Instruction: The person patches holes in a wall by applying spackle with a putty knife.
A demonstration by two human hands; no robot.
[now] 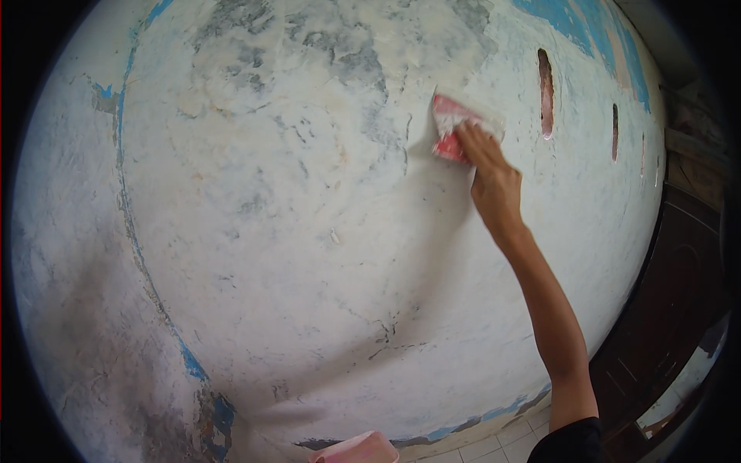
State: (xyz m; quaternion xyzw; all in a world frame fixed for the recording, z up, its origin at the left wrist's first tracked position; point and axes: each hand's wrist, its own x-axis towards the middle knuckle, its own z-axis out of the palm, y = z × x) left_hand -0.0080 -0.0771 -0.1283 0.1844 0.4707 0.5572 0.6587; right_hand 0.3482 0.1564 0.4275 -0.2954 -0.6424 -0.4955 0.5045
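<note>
My right hand (pixel 490 174) is raised to the upper right part of the wall, its fingers closed round a red putty spreader (pixel 450 147) smeared with white paste. The spreader lies against the patchy white wall (pixel 324 255), with its pale edge toward the upper right. Grey bare patches (pixel 340 58) show through the coating above and to the left of it. My left hand is out of view.
A pink container (pixel 359 449) is at the bottom edge. Long narrow slots (pixel 546 92) are cut into the wall on the right. Blue paint (pixel 559 23) remains at upper right. A blue-edged corner line (pixel 127 201) runs down the left. A dark brown door (pixel 656 293) stands at the right, above pale floor tiles (pixel 482 449).
</note>
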